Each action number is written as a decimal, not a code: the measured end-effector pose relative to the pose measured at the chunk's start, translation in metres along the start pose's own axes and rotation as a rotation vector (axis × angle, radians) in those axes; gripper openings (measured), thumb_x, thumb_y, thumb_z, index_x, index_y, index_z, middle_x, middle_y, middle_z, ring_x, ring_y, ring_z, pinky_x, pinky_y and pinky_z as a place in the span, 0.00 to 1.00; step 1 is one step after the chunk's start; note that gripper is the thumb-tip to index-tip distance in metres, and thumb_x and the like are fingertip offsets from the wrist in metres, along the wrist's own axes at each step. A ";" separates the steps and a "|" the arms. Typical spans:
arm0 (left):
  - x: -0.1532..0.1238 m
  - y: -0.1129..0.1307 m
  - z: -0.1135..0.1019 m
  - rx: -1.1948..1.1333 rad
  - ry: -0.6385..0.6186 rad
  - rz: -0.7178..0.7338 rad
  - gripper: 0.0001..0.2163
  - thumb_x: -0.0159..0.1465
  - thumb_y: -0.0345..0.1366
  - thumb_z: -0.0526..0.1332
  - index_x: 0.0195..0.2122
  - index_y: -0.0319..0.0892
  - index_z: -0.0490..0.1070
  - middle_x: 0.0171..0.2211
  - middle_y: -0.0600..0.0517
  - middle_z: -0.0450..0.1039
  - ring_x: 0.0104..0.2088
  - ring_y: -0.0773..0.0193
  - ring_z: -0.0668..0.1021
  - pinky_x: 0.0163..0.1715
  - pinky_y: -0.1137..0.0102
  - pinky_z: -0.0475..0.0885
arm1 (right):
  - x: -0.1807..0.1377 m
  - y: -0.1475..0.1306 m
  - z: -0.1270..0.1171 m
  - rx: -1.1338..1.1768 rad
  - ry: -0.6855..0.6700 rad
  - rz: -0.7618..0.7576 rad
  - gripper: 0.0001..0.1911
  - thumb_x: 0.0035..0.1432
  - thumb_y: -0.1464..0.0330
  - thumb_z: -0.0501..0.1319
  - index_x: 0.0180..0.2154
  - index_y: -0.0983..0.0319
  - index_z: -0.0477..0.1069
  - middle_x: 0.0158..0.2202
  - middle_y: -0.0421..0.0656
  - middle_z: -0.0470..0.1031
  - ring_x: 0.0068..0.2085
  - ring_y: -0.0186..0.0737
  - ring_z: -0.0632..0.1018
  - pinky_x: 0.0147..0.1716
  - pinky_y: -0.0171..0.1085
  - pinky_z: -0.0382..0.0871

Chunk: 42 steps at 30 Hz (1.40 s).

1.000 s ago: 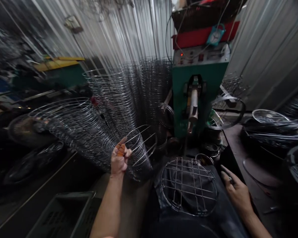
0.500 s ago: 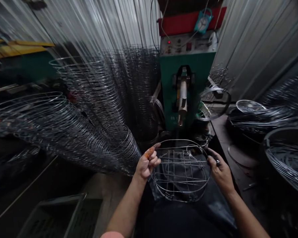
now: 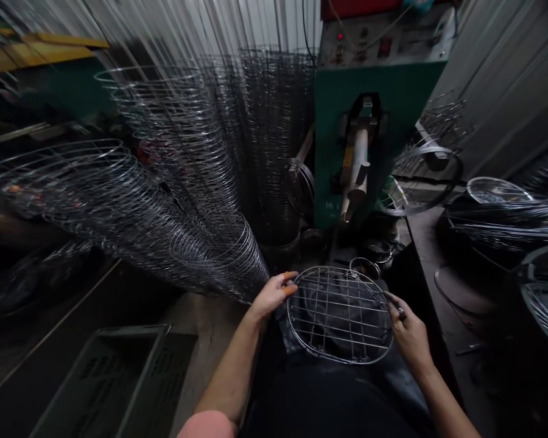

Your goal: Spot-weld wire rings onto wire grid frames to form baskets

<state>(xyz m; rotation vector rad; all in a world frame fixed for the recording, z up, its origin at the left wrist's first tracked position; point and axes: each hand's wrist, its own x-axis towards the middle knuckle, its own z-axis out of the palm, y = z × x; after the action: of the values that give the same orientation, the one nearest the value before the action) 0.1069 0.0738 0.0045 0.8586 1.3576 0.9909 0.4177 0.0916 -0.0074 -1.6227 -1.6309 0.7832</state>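
Observation:
A round wire rack (image 3: 340,315) with a grid of crossed wires lies over my dark-clothed lap, tilted toward me. My left hand (image 3: 275,294), with orange wraps on its fingers, grips the rim at the upper left between thumb and fingers. On the opposite side, my right hand (image 3: 406,325) is closed at the rim, its fingertips darkened. Around the edge the wires run double, so a ring seems to lie against the rack. Just beyond the rack, a green machine (image 3: 342,134) holds out a metal electrode arm (image 3: 360,158).
Tall leaning stacks of wire racks (image 3: 178,128) fill the left. A plastic crate (image 3: 95,377) stands at lower left. On the right are bundles of wire rings (image 3: 506,213) and a dark tub (image 3: 534,274) of rings. A small wire ring (image 3: 365,267) lies beyond the rack.
The wire ring that was raised above the rack between my hands has come down against its rim. Both hands have lowered slightly, and the view has shifted left and down.

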 end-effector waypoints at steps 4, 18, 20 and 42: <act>0.000 0.000 0.001 0.093 -0.014 0.034 0.22 0.52 0.38 0.64 0.49 0.37 0.70 0.32 0.50 0.74 0.32 0.64 0.74 0.34 0.68 0.66 | 0.003 0.001 0.000 -0.034 0.007 0.023 0.23 0.55 0.57 0.50 0.46 0.62 0.72 0.40 0.48 0.78 0.41 0.45 0.78 0.37 0.36 0.71; -0.002 -0.026 -0.006 0.373 -0.059 0.140 0.24 0.61 0.43 0.56 0.57 0.43 0.60 0.47 0.49 0.73 0.45 0.57 0.73 0.49 0.63 0.64 | -0.003 0.020 -0.004 0.073 -0.079 0.033 0.24 0.56 0.55 0.52 0.47 0.61 0.72 0.46 0.46 0.76 0.49 0.47 0.74 0.49 0.42 0.67; -0.003 -0.027 -0.007 0.402 -0.035 0.126 0.24 0.61 0.44 0.56 0.57 0.42 0.61 0.34 0.51 0.76 0.35 0.59 0.74 0.42 0.65 0.67 | -0.003 0.021 -0.005 0.084 -0.108 0.034 0.24 0.56 0.54 0.52 0.48 0.60 0.71 0.47 0.45 0.75 0.50 0.47 0.74 0.50 0.42 0.67; 0.009 0.001 -0.034 0.544 -0.115 0.155 0.46 0.43 0.46 0.71 0.62 0.48 0.49 0.43 0.50 0.67 0.42 0.59 0.70 0.48 0.63 0.63 | 0.002 0.052 -0.016 0.666 -0.015 0.435 0.22 0.46 0.54 0.62 0.41 0.60 0.70 0.20 0.36 0.67 0.16 0.29 0.64 0.12 0.30 0.57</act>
<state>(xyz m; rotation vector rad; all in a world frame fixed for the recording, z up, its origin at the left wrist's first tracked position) 0.0723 0.0802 0.0009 1.4225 1.5009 0.6758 0.4608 0.0944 -0.0405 -1.4681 -0.8681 1.3831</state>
